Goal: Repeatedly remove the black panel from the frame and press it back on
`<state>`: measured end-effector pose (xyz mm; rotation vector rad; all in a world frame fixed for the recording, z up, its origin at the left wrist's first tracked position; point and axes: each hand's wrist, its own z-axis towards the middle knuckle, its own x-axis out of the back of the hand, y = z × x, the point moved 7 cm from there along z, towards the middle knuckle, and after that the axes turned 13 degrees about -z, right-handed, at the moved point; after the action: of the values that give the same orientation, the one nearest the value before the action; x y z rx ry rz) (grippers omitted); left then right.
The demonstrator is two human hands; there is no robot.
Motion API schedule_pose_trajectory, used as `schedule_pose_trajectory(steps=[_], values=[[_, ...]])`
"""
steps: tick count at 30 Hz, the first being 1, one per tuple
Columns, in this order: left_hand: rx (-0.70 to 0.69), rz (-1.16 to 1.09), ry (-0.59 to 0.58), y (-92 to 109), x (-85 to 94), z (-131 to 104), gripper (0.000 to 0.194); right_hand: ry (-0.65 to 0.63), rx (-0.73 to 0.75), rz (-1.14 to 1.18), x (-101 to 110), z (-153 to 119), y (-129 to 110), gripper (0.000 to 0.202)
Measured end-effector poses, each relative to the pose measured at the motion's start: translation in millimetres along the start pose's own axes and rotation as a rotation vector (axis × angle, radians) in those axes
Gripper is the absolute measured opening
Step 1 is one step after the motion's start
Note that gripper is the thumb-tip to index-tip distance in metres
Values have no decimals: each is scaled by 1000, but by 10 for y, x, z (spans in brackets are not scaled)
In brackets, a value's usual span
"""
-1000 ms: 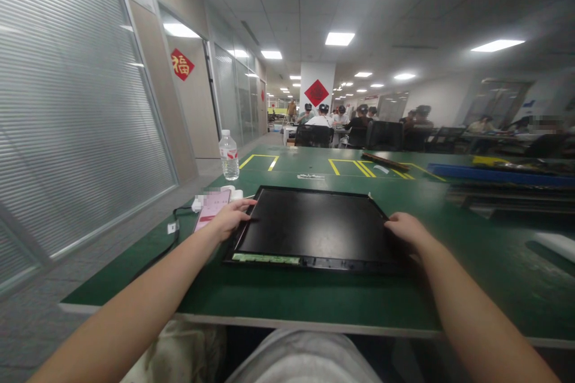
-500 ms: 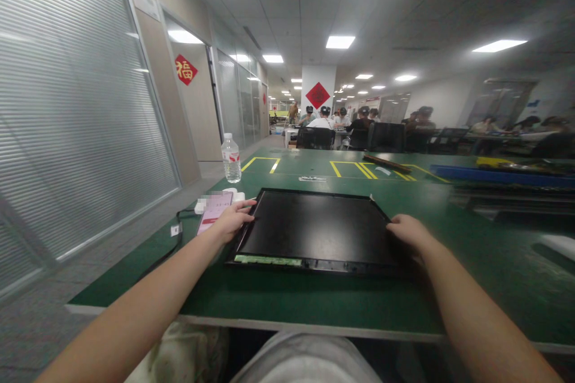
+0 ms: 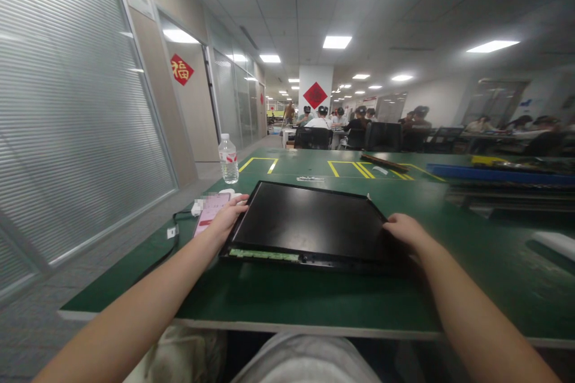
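A black flat screen panel (image 3: 309, 221) with a green circuit strip along its near left edge is over the green table (image 3: 287, 302). Its left side is gripped by my left hand (image 3: 230, 215), whose fingers reach round the frame. My right hand (image 3: 404, 231) pinches the right edge of the same panel. The panel leans slightly, its left side higher than its right. Just beyond my left hand lies a phone with a pink screen (image 3: 211, 210), beside a small white object.
A water bottle (image 3: 229, 159) stands at the back left of the table. A black cable (image 3: 173, 242) runs along the left edge. Farther right are a dark strip (image 3: 384, 163), a blue tray (image 3: 498, 173) and a white object (image 3: 557, 244). Several people sit at tables beyond.
The panel's left side has risen a little with my left hand. My right hand stays at its right edge. The whole view has shifted slightly.
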<state>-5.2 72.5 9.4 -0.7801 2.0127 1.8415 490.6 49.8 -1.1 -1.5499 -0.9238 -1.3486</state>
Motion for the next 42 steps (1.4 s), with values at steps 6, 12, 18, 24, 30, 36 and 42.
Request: schedule_pose_trajectory(steps=[6,12,18,24,30,36,42], values=[[27,67,-11,-29,38,-8,63,2,0,38,-5,-12,6,23],[42,82,-1,-22,35,-21,72,5,15,23,-4,1,-10,27],[117,98,-39,-66,17,-28,67,2,32,7,-20,17,-11,26],[141,94,-125,-108,-39,-25,30,0,17,59,-18,-5,0,23],[103,101,-78,-105,22,20,17,-7,34,41,-23,9,-2,19],[74,203,-107,-65,-2,-46,25,3,36,32,-28,35,14,16],[115,225,-163,-63,-90,-143,36,13,23,32,6,-10,-10,19]])
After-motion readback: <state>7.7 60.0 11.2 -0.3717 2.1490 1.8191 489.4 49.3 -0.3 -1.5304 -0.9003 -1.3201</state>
